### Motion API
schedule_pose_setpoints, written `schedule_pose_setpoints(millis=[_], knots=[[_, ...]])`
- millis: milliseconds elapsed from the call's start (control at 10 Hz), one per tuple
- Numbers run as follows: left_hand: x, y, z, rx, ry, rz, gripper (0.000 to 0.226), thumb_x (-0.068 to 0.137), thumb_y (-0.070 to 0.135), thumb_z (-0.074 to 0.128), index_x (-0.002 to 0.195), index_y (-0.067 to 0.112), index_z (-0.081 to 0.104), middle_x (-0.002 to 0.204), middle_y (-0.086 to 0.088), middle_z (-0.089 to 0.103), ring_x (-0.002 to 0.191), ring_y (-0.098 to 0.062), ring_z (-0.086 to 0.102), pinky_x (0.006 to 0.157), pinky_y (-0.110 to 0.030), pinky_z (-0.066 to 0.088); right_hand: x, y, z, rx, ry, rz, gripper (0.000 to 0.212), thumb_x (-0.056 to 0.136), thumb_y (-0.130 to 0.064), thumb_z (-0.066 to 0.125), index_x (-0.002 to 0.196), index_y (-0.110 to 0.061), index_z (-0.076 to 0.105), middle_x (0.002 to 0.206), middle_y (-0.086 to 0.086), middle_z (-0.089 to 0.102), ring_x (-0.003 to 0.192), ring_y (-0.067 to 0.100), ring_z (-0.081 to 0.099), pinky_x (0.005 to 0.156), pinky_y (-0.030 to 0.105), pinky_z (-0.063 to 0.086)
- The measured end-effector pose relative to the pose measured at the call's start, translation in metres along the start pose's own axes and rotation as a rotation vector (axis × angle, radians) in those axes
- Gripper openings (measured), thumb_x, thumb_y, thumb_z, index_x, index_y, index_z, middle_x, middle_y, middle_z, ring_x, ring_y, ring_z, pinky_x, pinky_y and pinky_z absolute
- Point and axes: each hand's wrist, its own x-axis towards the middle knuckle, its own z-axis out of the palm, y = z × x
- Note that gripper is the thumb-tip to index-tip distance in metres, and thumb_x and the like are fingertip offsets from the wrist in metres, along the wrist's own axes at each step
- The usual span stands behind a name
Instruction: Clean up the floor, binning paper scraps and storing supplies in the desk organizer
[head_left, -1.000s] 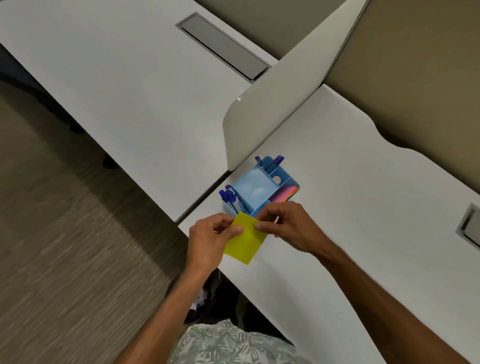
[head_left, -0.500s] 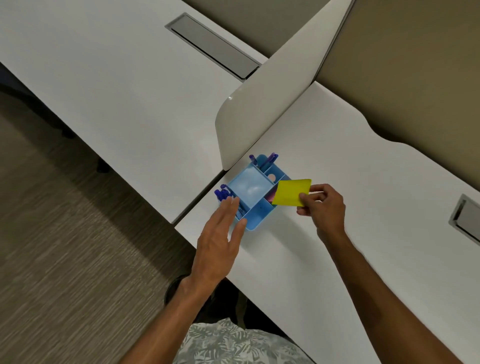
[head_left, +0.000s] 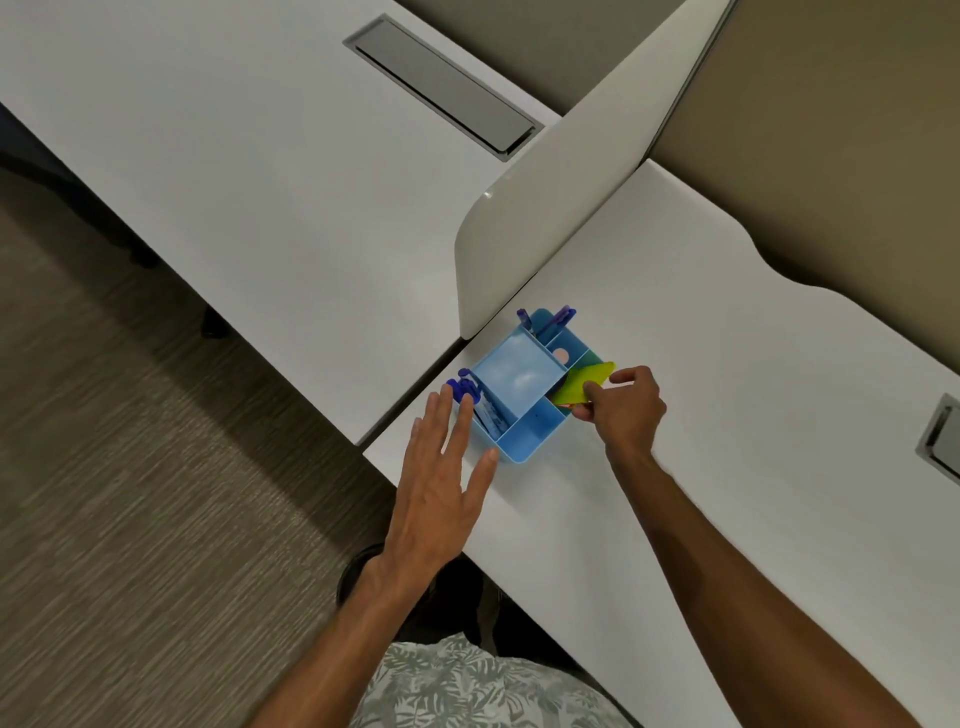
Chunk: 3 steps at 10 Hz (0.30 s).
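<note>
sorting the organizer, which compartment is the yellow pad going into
The right-edge compartment, beside the big central one; the right hand slides the yellow pad there.

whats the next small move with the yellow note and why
Probably push the yellow sticky note further down into the side compartment of the blue organizer, then let go. The right hand pinches it only partly inserted, its top edge above the rim, while the left hand lies open at the organizer's near side.

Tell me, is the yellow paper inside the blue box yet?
Partly in: the yellow paper dips into the blue box, right hand pinching it.
</note>
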Motion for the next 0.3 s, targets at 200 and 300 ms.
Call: schedule_pose_setpoints(millis=[200,300], knots=[[0.007,0.0,-0.005,0.017,-0.023,0.04,0.074,0.1,0.05,0.038,0.159,0.017,0.009,0.168,0.001,-0.001,0.154,-0.007,-0.006,0.126,-0.037,0.006,-0.009,0.001,-0.004,-0.097,0.023,-0.05,0.018,0.09,-0.012,0.07,0.099,-0.022,0.058,0.093,0.006,0.071,0.065,0.015,0.072,0.055,0.026,0.059],[0.015,0.006,-0.011,0.059,-0.046,0.063,0.076,0.099,0.055,0.033,0.159,0.02,0.004,0.168,0.002,-0.005,0.154,-0.009,-0.007,0.126,-0.035,0.003,-0.018,-0.003,-0.018,-0.183,0.041,-0.25,0.01,0.093,-0.016,0.067,0.098,-0.022,0.061,0.095,-0.001,0.068,0.076,0.013,0.065,0.065,0.021,0.053]])
